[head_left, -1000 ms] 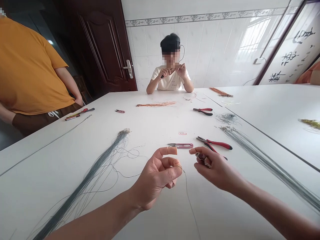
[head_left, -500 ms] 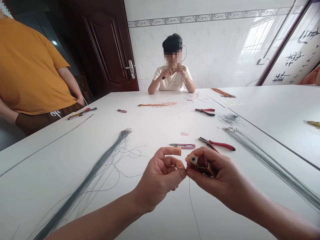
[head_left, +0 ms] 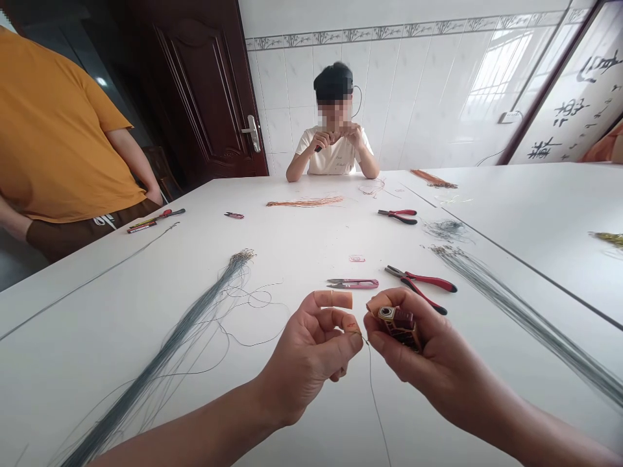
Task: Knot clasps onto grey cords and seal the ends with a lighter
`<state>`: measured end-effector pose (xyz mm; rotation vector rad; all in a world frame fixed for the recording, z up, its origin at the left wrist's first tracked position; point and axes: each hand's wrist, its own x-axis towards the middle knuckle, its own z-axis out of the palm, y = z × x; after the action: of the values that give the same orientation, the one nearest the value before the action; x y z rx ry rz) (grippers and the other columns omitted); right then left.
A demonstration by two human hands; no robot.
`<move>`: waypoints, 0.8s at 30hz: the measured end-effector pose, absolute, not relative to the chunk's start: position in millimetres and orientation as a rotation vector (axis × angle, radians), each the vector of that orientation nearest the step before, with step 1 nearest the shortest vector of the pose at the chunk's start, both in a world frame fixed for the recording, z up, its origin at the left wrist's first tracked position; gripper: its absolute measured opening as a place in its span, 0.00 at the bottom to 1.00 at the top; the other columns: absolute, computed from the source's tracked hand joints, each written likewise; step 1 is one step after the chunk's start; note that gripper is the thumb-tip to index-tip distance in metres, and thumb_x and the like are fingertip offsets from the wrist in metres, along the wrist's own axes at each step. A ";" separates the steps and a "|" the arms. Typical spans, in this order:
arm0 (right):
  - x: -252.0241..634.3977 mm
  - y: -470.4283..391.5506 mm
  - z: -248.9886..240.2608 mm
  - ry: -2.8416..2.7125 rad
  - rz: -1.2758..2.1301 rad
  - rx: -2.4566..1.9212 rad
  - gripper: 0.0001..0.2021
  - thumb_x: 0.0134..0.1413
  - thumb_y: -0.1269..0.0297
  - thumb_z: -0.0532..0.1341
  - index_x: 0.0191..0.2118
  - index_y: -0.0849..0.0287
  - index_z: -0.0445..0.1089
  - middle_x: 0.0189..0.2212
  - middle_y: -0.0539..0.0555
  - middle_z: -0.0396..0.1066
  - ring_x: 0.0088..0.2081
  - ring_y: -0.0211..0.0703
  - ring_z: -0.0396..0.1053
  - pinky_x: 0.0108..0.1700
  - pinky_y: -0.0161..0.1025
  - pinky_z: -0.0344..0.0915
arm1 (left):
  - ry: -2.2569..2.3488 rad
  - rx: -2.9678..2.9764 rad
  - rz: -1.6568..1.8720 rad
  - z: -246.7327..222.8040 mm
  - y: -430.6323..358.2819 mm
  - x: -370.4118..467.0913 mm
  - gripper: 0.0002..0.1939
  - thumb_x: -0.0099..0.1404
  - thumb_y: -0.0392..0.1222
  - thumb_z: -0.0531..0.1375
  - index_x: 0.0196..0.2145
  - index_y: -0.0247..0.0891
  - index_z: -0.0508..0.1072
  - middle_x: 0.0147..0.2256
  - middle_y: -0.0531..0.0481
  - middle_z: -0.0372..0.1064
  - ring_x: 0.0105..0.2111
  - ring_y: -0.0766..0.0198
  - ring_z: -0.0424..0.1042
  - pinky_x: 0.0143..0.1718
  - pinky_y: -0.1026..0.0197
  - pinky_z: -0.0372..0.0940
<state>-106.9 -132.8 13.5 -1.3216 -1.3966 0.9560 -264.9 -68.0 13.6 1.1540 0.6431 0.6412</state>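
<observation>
While grey strands (head_left: 195, 319) cross the white table (head_left: 302, 240), a tiled wall (head_left: 413, 123) rises behind.

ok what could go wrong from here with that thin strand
The thin strand might slip, since the left hand has it in just a pinch. The right hand holds what looks like a lighter close by; if lit, it could scorch the left hand. The grey bundle at left splays loosely and could tangle.

We are working in a craft workroom, pliers (head_left: 407, 276) lying beyond our hands (head_left: 311, 347), strand bundles (head_left: 168, 350) flanking them.
</observation>
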 end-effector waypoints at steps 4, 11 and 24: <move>-105.4 -132.9 10.6 -1.365 0.954 -1.325 0.01 0.59 0.65 0.53 0.37 0.53 0.59 0.22 0.44 0.55 0.22 0.33 0.51 0.23 0.30 0.54 | 0.663 1.145 0.629 13.5 -66.9 -264.0 0.14 0.58 0.36 0.63 0.41 0.46 0.65 0.27 0.61 0.63 0.19 0.80 0.58 0.20 0.72 0.53; -106.0 -134.3 9.0 -1.295 1.043 -1.294 0.04 0.58 0.64 0.56 0.38 0.54 0.60 0.25 0.46 0.60 0.23 0.32 0.51 0.22 0.30 0.53 | 0.666 1.123 0.587 10.2 -66.8 -262.6 0.16 0.56 0.37 0.65 0.41 0.46 0.66 0.26 0.60 0.63 0.20 0.78 0.57 0.21 0.71 0.52; -95.7 -130.2 0.1 -0.985 1.383 -0.996 0.29 0.56 0.36 0.44 0.29 0.58 0.63 0.18 0.45 0.53 0.20 0.32 0.46 0.21 0.31 0.43 | 0.529 0.704 0.548 39.9 -67.5 -250.9 0.11 0.57 0.35 0.64 0.38 0.45 0.70 0.22 0.62 0.52 0.15 0.82 0.50 0.21 0.73 0.50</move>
<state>-95.7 -130.2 0.1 -0.9965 -0.9848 1.3827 -250.9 -67.5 39.9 0.7040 0.5285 0.5477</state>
